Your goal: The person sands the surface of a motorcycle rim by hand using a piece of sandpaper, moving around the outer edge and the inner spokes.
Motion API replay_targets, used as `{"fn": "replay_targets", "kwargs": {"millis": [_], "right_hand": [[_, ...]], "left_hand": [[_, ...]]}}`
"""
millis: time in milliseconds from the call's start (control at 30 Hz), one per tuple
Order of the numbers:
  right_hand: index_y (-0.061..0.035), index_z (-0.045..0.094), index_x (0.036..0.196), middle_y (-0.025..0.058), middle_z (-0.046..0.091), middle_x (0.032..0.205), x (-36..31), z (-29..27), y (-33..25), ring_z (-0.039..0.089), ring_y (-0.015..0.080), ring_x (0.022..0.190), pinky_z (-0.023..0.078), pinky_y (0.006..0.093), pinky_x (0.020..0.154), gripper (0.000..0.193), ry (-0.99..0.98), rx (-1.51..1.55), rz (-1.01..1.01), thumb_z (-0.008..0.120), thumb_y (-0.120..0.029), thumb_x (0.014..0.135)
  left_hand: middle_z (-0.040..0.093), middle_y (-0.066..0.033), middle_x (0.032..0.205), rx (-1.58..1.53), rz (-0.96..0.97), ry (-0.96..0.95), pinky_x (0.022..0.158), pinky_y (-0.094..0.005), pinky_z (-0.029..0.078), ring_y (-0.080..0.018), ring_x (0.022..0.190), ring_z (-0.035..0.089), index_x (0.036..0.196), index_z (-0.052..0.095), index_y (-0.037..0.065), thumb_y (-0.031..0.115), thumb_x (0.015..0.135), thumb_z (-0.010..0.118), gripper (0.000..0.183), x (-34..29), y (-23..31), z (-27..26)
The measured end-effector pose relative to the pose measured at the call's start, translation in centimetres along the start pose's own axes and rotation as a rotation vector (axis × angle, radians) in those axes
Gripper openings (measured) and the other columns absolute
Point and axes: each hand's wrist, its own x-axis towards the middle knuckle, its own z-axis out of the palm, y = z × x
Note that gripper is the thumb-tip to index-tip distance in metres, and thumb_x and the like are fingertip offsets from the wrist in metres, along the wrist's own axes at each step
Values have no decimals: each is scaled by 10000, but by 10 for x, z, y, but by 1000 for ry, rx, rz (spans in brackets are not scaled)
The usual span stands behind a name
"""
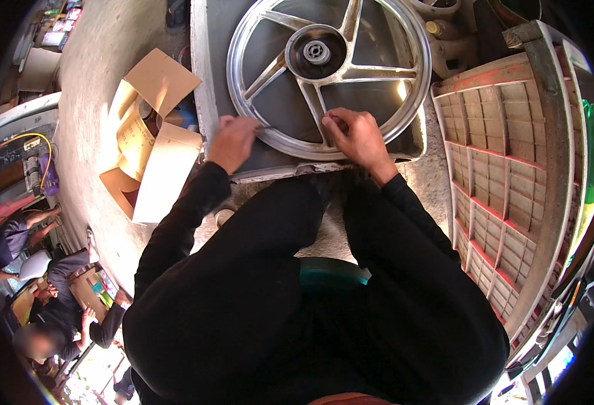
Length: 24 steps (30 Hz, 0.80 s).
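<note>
A silver five-spoke alloy wheel (317, 81) lies flat on a shallow grey tray-like bench (209, 74) in front of me. Its round hub (316, 52) faces up at the wheel's centre. At the near left of the rim, my left hand (235, 143) is curled and somewhat blurred; a thin dark thing seems to stick out from it toward the rim, too unclear to name. My right hand (359, 138) is closed over the near right part of the wheel, thumb and fingers pinched beside a spoke. Whatever sits in that pinch, if anything, is hidden.
An opened cardboard box (168, 169) with yellowish wrapping stands on the floor at left. A rack-like panel with red bars (499, 175) leans at right. Plastic containers (448, 47) are at the far right. Other people (61, 317) sit at lower left. My knees are close to the bench.
</note>
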Motion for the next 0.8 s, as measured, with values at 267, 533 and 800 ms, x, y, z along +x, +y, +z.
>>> {"fn": "replay_targets", "kwargs": {"millis": [267,533,800], "right_hand": [[36,749,1038,192,754,818,1,-1,-2,733,315,658,571,379,649,211,-26,-36,-21,745,-166,978],[-1,756,993,198,742,806,0,2,1,722,391,708,569,448,675,206,2,-1,-22,732,-204,974],[-4,752,983,200,743,810,-1,0,0,723,391,707,564,457,666,195,3,2,-28,731,-197,975]], "left_hand": [[742,-113,1109,-71,91,-1,1053,-433,421,-289,1087,693,1129,701,67,20,868,706,264,-2,2,8],[755,-85,1137,-98,80,-59,1050,-440,403,-255,1104,697,1186,704,88,-6,890,680,312,-6,24,12],[755,-75,1174,-43,28,-6,1042,-425,421,-235,1118,695,1189,710,91,21,901,680,298,-7,1,7]]}}
